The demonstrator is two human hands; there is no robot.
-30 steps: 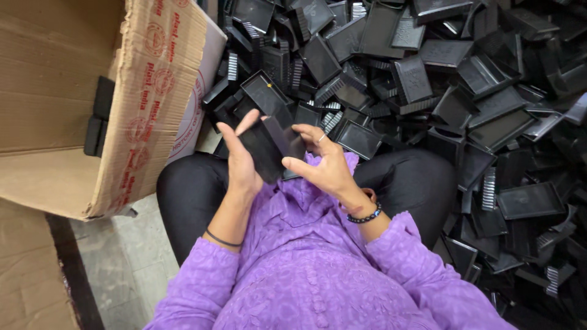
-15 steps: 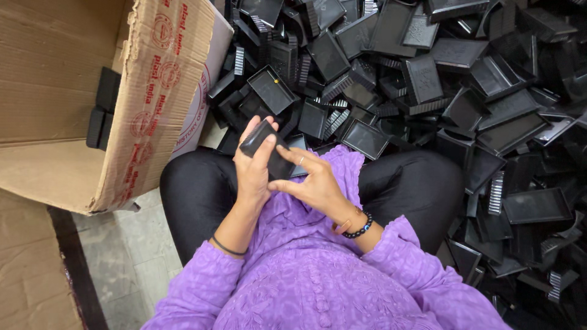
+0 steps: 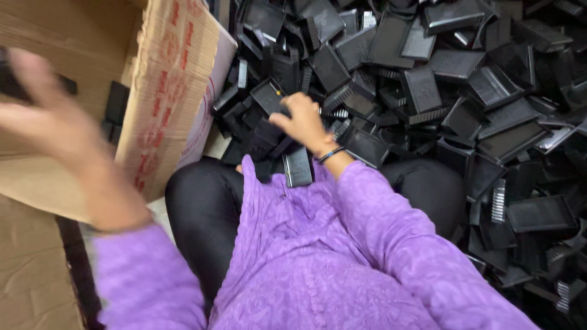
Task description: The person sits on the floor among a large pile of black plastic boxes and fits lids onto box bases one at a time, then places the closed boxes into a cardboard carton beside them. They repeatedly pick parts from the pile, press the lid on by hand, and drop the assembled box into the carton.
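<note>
My right hand (image 3: 301,120) reaches forward into a heap of black plastic parts (image 3: 428,79), its fingers curled over one flat black part (image 3: 271,98) at the near edge of the heap. My left hand (image 3: 49,119) is a blur above the open cardboard box (image 3: 174,91) on the left. A dark shape shows past its fingertips, and I cannot tell whether the hand holds it. Another black part (image 3: 298,166) lies on my lap by the purple sleeve.
The heap of black parts fills the floor ahead and to the right, reaching my black-clad knees. A few black parts (image 3: 116,104) lie inside the box. A strip of bare floor (image 3: 156,211) shows between the box and my leg.
The hands have come apart from the black part they held together. My left hand has swung left over the box; my right hand has reached forward into the heap.
</note>
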